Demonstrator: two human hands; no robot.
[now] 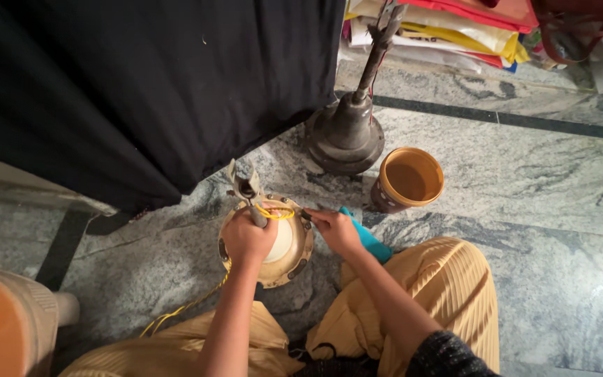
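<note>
The left hand (247,237) is closed, its fingers (258,225) wrapped round the grey metal stem (248,195) that rises from the middle of a round brass lamp base (294,262). The right hand (335,229) is closed too, fingers pinched on a thin yellow wire (275,213) that loops round the foot of the stem, with a teal cloth (370,241) tucked under the palm.

The base sits on the stone floor (539,188) at lower centre of the frame, between the person's knees in yellow trousers (448,279); the wire trails away to the lower left.

The base looks like cast metal: heavy, stiff, unlikely to dent, but smooth and rounded, so it could slip if gripped by the rim. The stem is the natural handle, narrow enough for a full fist, though its forked top looks awkward to hold. The wire seems light and springy and needs a fingertip pinch rather than a fist.

Just above, at upper centre, stands a larger dark lamp stand (347,132) with a tall shaft, and right of it an open orange tub (407,180). A black cloth (141,84) fills the upper left, and stacked coloured files (455,28) lie at the upper right.
</note>
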